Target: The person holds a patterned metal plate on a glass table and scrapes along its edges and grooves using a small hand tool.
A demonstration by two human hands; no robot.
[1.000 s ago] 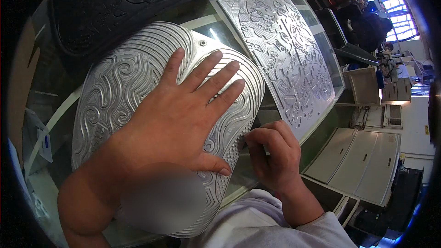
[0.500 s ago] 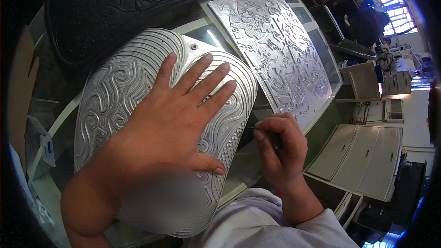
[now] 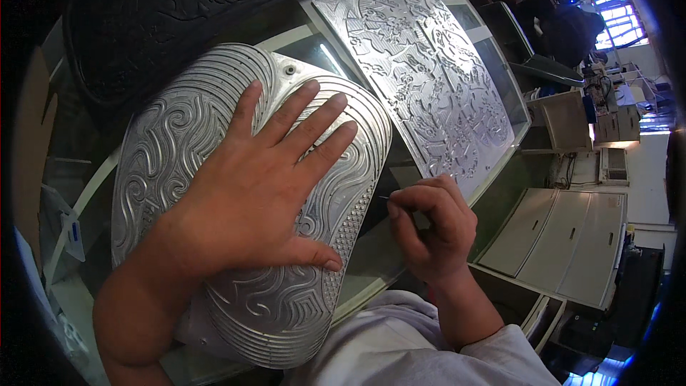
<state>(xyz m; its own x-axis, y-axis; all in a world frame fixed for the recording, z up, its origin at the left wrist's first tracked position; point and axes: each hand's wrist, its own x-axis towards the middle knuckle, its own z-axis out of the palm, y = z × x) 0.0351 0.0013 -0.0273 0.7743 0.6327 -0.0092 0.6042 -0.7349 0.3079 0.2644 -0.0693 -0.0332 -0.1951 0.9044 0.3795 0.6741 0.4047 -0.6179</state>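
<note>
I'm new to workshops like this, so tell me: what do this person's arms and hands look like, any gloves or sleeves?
No gloves: the left hand and the right hand are both bare, with no rings or watch visible. The left forearm is uncovered. The right forearm is bare at the wrist, and a light grey sleeve starts further up.

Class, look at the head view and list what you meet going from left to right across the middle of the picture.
Oval embossed metal plate → left hand pressed flat on it → thin needle-like tool → right hand pinching that tool → pale cabinet.
</note>
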